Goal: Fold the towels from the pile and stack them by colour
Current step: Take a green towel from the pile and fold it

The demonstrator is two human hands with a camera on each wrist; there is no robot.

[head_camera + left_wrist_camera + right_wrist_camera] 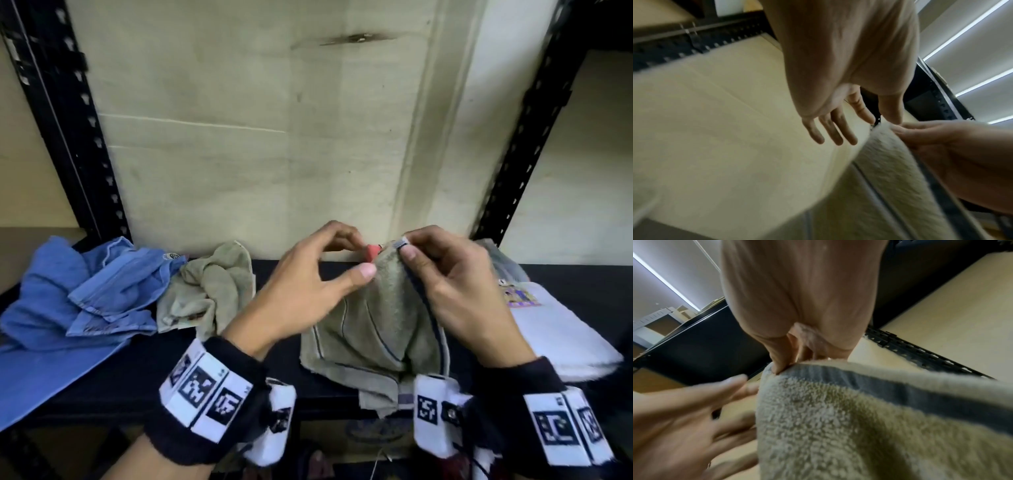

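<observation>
A beige-green towel [376, 325] with dark stripes hangs lifted over the black shelf [154, 370], its lower part bunched on the shelf. My right hand [406, 248] pinches its striped top corner between thumb and forefinger; the right wrist view shows that right hand [785, 368] on the towel [859, 418]. My left hand [359, 257] is beside it, fingers loosely bent, thumb touching the pile just below the corner. In the left wrist view the left hand [882, 121] has spread fingers and holds nothing of the towel [890, 162].
Blue towels [85, 291] lie in a crumpled heap at the left, with another crumpled beige towel [209, 291] next to them. A folded white towel [555, 329] sits at the right. Black rack posts [68, 120] stand at both sides. A small red thing [373, 250] shows behind the held corner.
</observation>
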